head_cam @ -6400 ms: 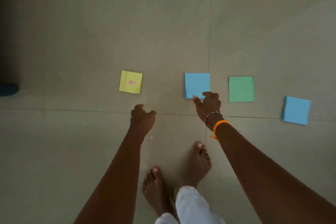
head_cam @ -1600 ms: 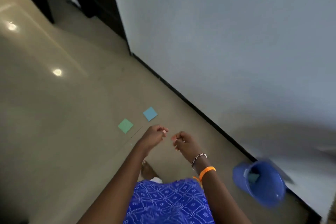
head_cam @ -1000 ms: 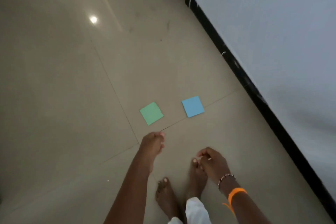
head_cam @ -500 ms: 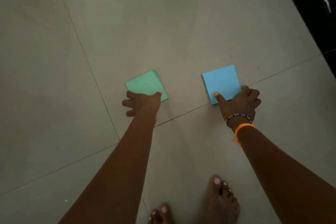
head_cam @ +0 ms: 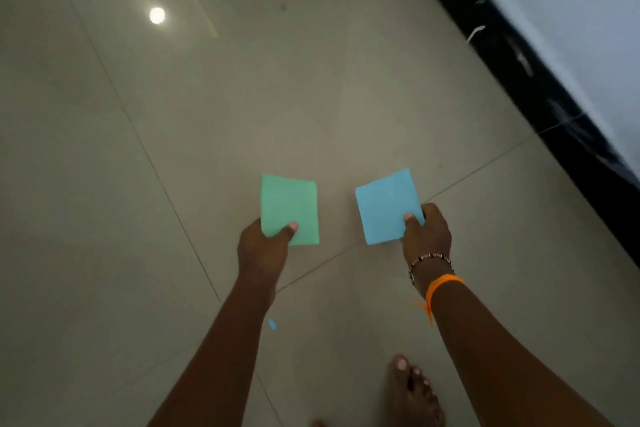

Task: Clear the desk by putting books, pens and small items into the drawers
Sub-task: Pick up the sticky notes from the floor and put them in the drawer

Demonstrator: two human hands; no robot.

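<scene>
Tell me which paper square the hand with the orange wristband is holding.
The blue square. The right hand, the one with the orange band, pinches its near corner; the left hand holds the green square.

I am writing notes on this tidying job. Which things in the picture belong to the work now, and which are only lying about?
Belonging to the job:
- green paper square, pinched by the left hand
- blue paper square, pinched by the right hand

Only lying about:
- small blue scrap on the tiled floor
- black skirting along the wall
- round light reflection
</scene>
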